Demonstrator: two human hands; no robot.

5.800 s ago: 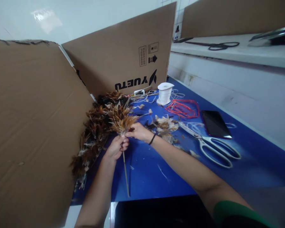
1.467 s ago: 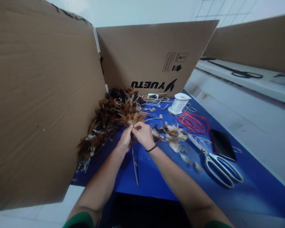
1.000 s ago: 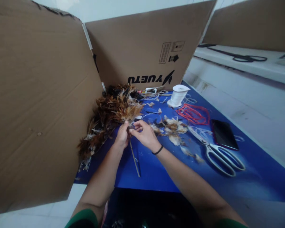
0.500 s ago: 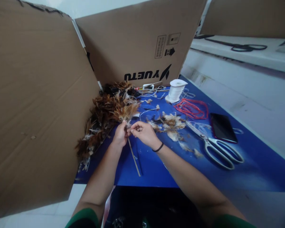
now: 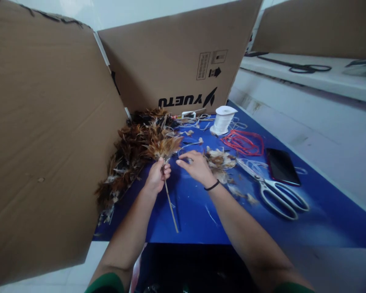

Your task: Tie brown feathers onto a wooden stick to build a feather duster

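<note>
My left hand (image 5: 157, 176) is closed round a thin stick (image 5: 171, 205) that carries a tuft of brown feathers (image 5: 164, 144) at its top end. The stick slants down toward the table's near edge. My right hand (image 5: 195, 164) sits a little to the right of the tuft, fingers loosely bent and apart over the blue table (image 5: 201, 219), beside a white thread loop (image 5: 186, 149). It appears to hold nothing. A small heap of pale loose feathers (image 5: 219, 160) lies just right of that hand.
A large pile of dark brown feathers (image 5: 125, 162) lies against tall cardboard walls (image 5: 49, 134) at left and back. A white thread spool (image 5: 222, 119), red cord (image 5: 242, 142), white-handled scissors (image 5: 274, 191) and a black phone (image 5: 281, 166) lie to the right. A white shelf (image 5: 308, 77) runs behind.
My right hand has let go of the base of the feather tuft and moved right, toward the loose feathers. The left hand keeps hold of the stick.
</note>
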